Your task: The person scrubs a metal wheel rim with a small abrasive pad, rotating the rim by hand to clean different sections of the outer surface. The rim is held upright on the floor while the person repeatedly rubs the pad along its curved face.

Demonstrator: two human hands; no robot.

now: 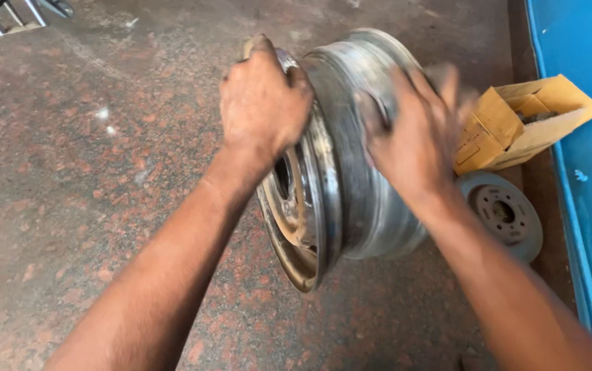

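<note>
A worn grey steel wheel rim (340,199) stands upright on its edge on the speckled reddish stone floor. Its dished, rusty face with a centre hole points left. My left hand (263,103) is closed over the top of the near rim flange. My right hand (409,130) lies on the upper barrel of the rim, fingers spread and blurred by motion.
A round brake disc (505,213) lies flat on the floor just right of the rim. Behind it rests an open yellow cardboard box (522,124). A blue panel (591,185) runs along the right edge. Metal tools (14,10) lie at the top left corner.
</note>
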